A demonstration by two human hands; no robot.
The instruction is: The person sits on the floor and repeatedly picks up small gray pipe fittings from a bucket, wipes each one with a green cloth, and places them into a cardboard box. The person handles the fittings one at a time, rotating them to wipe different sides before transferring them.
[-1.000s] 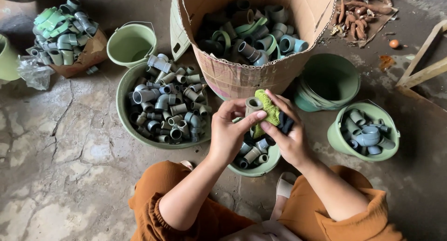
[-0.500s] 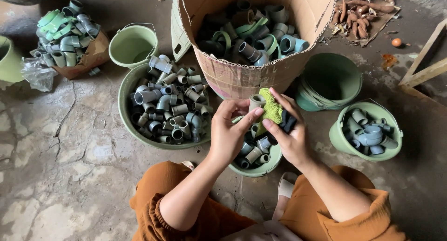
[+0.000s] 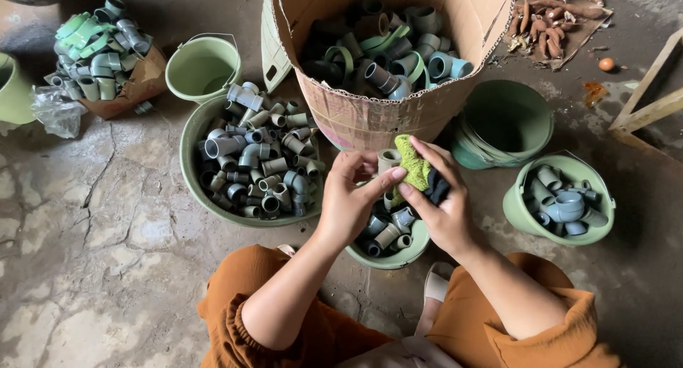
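My left hand (image 3: 352, 201) grips a short grey pipe fitting (image 3: 388, 159) upright, its open end facing up. My right hand (image 3: 442, 201) presses a yellow-green scouring pad (image 3: 412, 165) with a dark backing against the fitting's right side. Both hands hover over a small green bowl (image 3: 413, 250) holding several grey fittings. My orange-clad knees fill the bottom of the view.
A big green basin (image 3: 189, 170) of grey fittings lies to the left. A cardboard box (image 3: 370, 115) of fittings stands ahead. A green bucket (image 3: 201, 68), stacked green buckets (image 3: 502, 126), a bucket with fittings (image 3: 558, 201) and a heap of fittings (image 3: 96, 48) surround me on cracked concrete.
The pad has shifted slightly up and down along the fitting between my hands. The hands stay in the same spot over the small bowl.
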